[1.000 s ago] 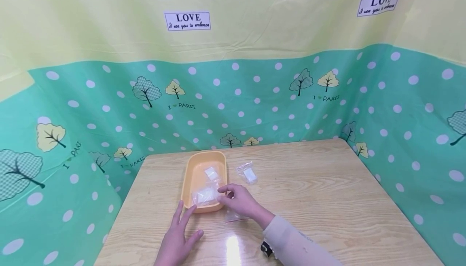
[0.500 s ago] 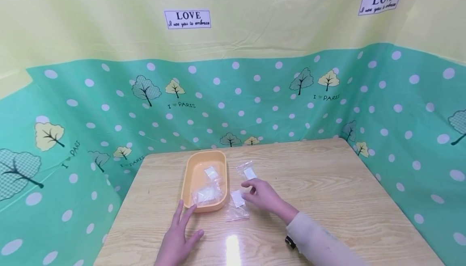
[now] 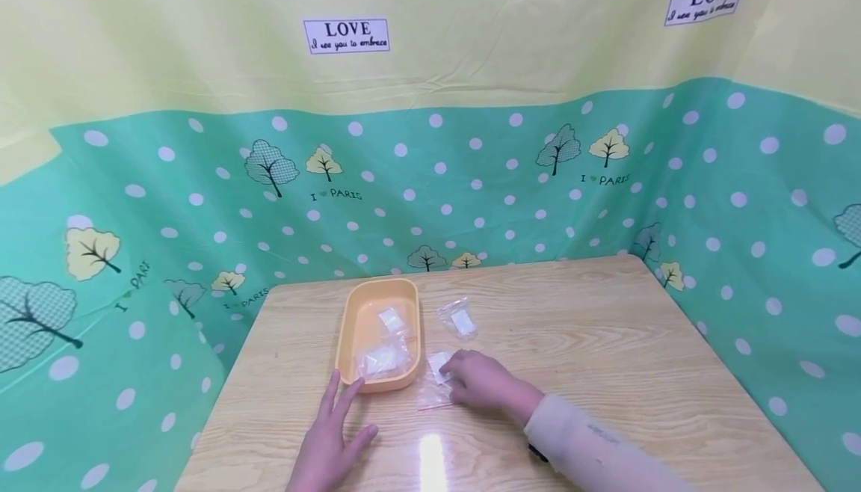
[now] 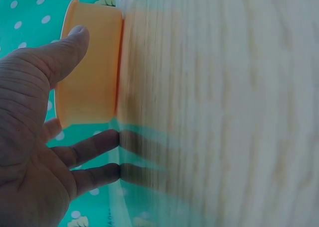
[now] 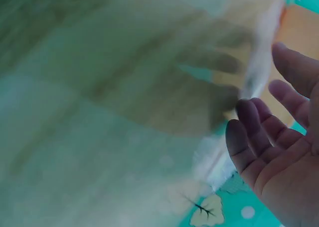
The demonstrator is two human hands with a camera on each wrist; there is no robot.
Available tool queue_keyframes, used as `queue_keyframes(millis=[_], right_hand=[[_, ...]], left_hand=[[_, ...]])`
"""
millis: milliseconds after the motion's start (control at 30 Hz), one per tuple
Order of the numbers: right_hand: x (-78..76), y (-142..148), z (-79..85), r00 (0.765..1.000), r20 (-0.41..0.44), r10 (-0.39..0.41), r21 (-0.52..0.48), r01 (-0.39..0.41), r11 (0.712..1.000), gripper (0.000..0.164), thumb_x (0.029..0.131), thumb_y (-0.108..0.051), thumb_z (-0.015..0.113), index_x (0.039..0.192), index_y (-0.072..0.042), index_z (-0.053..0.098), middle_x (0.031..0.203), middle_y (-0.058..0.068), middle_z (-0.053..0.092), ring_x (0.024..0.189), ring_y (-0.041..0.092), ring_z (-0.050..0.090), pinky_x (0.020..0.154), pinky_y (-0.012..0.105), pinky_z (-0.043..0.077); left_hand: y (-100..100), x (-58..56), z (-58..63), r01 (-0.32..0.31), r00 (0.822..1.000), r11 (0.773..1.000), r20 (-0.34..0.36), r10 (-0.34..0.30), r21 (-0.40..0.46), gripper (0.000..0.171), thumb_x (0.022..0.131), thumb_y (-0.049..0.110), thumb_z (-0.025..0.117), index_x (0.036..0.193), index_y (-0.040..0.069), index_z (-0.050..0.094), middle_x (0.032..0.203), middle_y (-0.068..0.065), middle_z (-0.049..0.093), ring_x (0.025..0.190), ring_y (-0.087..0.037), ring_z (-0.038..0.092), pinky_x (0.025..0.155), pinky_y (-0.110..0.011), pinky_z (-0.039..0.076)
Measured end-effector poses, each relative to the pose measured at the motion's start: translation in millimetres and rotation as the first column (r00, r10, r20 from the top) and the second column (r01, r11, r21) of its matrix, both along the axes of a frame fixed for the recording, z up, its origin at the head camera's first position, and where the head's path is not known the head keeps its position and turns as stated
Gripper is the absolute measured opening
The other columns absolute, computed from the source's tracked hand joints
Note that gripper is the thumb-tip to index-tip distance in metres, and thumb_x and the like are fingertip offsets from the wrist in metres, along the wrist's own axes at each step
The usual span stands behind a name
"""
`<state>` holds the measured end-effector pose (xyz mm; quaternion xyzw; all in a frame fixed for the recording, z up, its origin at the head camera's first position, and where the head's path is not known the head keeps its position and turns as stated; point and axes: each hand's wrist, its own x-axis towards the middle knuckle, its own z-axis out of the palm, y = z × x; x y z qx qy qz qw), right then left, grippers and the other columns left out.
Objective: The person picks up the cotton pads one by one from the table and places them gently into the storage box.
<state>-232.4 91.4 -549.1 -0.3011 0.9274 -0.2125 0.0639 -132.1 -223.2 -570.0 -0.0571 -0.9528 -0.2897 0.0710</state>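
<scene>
My right hand [image 3: 484, 378] reaches down over a small clear zip bag [image 3: 433, 395] with a white piece in it, fingertips right at the white piece. In the right wrist view its fingers are loosely curved, with the thumb apart from them. My left hand [image 3: 326, 443] has spread fingers at the near-left corner of an orange plastic tray [image 3: 363, 320]; the left wrist view shows the thumb in front of the tray's side [image 4: 94, 97]. Inside the tray lie bagged white pieces [image 3: 383, 360]. The right hand covers part of the bag beneath it.
Another zip bag [image 3: 462, 321] with a white piece lies farther back, right of the tray. A wooden table [image 3: 605, 357] carries everything. Green dotted curtains [image 3: 484, 178] stand along its back and sides.
My right hand has withdrawn from the tray to the right, then come down onto the bag beside it. The left hand stays put at the tray's near corner.
</scene>
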Motion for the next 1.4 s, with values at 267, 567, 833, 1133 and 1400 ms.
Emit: queue_keyframes(millis=[267,567,833,1133,1400], right_hand=[[-0.5,0.5,-7.3,0.999,-0.039,0.021,0.019,-0.02,1.0,0.039,0.091,-0.029,0.084,0.126,-0.015,0.078,0.132,0.007,0.07,0.12,0.028,0.067,0.104,0.046,0.059],[-2.0,0.3,-8.6,0.999,-0.032,0.026,0.036,-0.025,0.999,0.036,0.092,-0.027,0.083,0.125,-0.014,0.079,0.132,0.007,0.071,0.119,0.029,0.068,0.104,0.047,0.059],[-1.3,-1.0,-4.9,0.999,-0.048,0.015,0.027,-0.014,1.0,0.027,0.093,-0.022,0.082,0.118,-0.013,0.082,0.126,0.006,0.075,0.115,0.028,0.071,0.101,0.044,0.061],[-0.7,-2.0,-3.9,0.999,-0.048,0.011,0.02,-0.01,1.0,0.025,0.094,-0.021,0.081,0.117,-0.012,0.082,0.125,0.006,0.075,0.115,0.027,0.071,0.102,0.043,0.061],[-0.8,-2.5,-1.7,0.999,-0.049,0.009,0.028,-0.008,1.0,0.024,0.094,-0.021,0.081,0.117,-0.012,0.082,0.125,0.006,0.075,0.115,0.028,0.071,0.103,0.044,0.061]], left_hand=[[1.8,0.8,2.2,-0.01,0.999,1.0,0.039,0.009,0.009,0.087,0.091,0.038,0.086,0.165,0.029,0.041,0.178,-0.023,0.016,0.121,-0.062,0.065,0.09,-0.074,0.06],[2.0,1.0,4.2,-0.008,0.999,1.0,0.038,0.008,0.007,0.086,0.091,0.037,0.085,0.165,0.028,0.042,0.178,-0.023,0.016,0.122,-0.062,0.064,0.091,-0.073,0.06],[3.0,1.8,4.5,-0.01,0.999,1.0,0.038,0.01,0.006,0.086,0.091,0.037,0.085,0.165,0.027,0.042,0.178,-0.023,0.016,0.122,-0.062,0.064,0.091,-0.074,0.06],[2.8,2.3,4.6,-0.008,1.0,1.0,0.03,0.008,0.001,0.086,0.091,0.036,0.086,0.164,0.026,0.042,0.178,-0.024,0.016,0.118,-0.062,0.066,0.089,-0.072,0.061],[2.3,1.9,2.9,0.0,1.0,1.0,0.019,0.0,0.0,0.087,0.09,0.036,0.086,0.164,0.025,0.043,0.178,-0.024,0.017,0.114,-0.06,0.068,0.087,-0.071,0.062]])
